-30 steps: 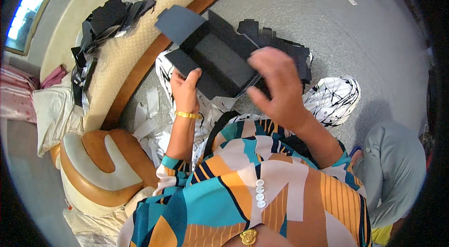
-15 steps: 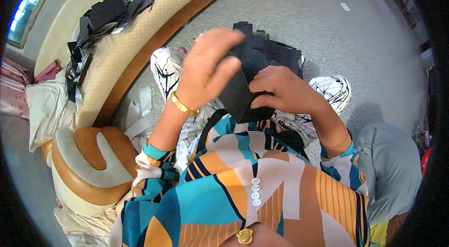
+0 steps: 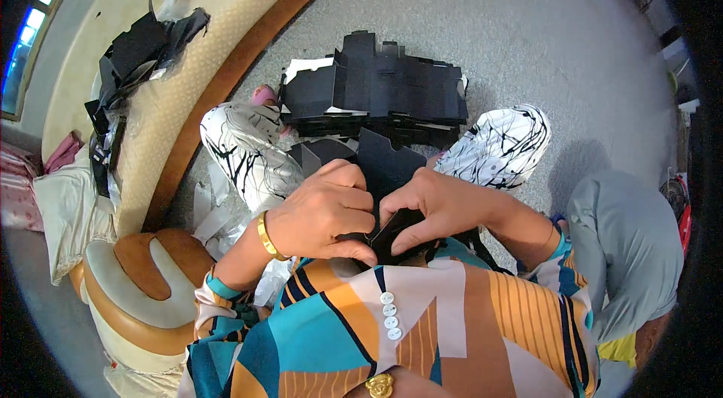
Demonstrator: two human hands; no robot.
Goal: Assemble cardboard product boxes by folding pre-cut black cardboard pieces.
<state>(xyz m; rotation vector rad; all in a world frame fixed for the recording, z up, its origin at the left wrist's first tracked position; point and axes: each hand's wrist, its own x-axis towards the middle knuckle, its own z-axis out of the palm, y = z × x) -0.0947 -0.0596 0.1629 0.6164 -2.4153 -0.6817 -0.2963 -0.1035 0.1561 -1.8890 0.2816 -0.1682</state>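
Observation:
A black cardboard piece point(image 3: 385, 164) is pressed against my lap, and both hands grip it. My left hand point(image 3: 324, 210), with a gold bangle on the wrist, clasps its left side, fingers curled over the edge. My right hand point(image 3: 437, 206) pinches the right side, thumb on a folded flap. The lower part of the cardboard is hidden under my fingers. Beyond my knees, a stack of flat black cardboard cut-outs point(image 3: 376, 89) lies on the grey carpet point(image 3: 527, 44).
A cream sofa point(image 3: 188, 74) with a wooden edge runs along the left, with more black cardboard sheets point(image 3: 135, 59) on it. An orange and cream cushion point(image 3: 135, 285) lies at lower left. Grey cloth point(image 3: 625, 247) sits at my right.
The black cardboard was held up and open in front of me; it has come down to my lap, and both hands have closed together over it.

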